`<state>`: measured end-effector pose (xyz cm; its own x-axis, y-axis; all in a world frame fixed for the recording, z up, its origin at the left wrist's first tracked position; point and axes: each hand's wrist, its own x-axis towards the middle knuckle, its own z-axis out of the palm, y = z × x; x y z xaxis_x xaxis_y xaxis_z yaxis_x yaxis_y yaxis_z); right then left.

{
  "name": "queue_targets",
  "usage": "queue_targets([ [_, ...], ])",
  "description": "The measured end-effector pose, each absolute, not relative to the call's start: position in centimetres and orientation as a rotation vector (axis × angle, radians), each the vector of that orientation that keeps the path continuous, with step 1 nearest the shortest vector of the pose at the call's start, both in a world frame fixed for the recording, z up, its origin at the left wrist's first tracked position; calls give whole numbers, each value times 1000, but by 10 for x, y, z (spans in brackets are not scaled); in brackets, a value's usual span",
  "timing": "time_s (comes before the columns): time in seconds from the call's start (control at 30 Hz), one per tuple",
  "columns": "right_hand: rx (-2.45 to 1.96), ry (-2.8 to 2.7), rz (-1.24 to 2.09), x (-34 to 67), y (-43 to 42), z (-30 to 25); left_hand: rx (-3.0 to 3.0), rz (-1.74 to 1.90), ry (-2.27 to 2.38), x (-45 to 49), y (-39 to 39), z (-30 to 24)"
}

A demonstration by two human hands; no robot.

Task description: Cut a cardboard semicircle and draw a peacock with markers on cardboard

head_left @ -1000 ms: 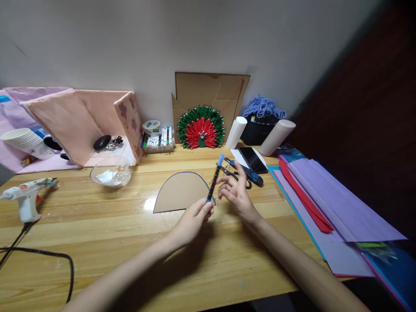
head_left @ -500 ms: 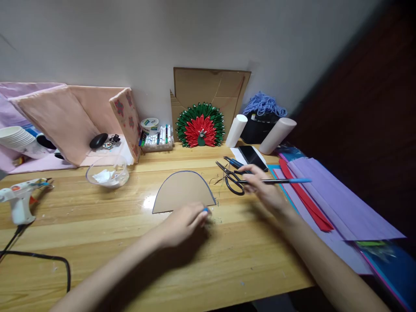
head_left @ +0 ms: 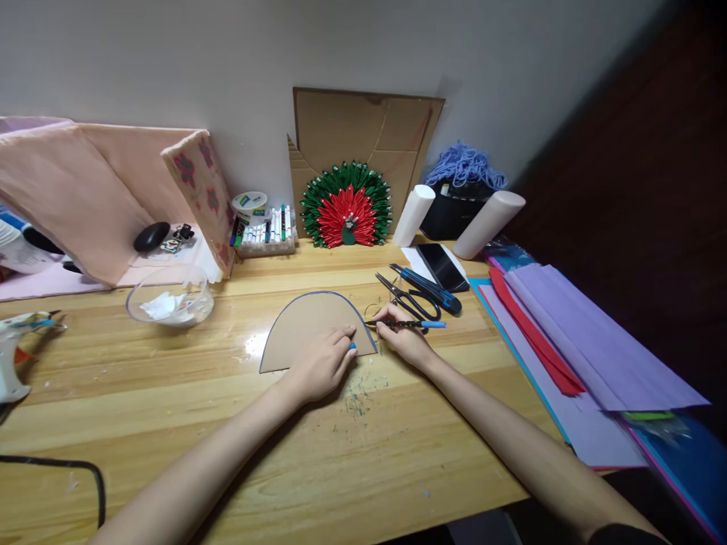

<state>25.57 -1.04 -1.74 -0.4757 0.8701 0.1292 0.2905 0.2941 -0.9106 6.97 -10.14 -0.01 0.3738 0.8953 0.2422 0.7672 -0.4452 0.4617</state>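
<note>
A half-round piece of brown cardboard with a blue line along its curved edge lies flat on the wooden table. My left hand rests on its lower right part, fingers bent around a small blue cap that shows only partly. Beside the right end of the curve, my right hand is closed on a marker with a dark barrel and a blue rear end. Its tip points left at the cardboard edge; whether it touches is too small to tell. Scissors and a blue-black utility knife lie just behind that hand.
A clear bowl and a glue gun are at left, with a black cable. A marker box, red-green peacock decoration and phone stand or lie behind. Purple sheets cover the right side.
My right hand has come left and down with the marker, its tip now at the cardboard's edge. My left hand has shifted up onto the cardboard. The view has moved slightly.
</note>
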Motion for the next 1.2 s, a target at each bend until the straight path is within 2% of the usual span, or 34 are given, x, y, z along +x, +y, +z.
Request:
queue_targets([
  [1.2, -977, -2064, 1230, 262, -19, -10, 2375, 624, 1487, 70, -100, -2],
])
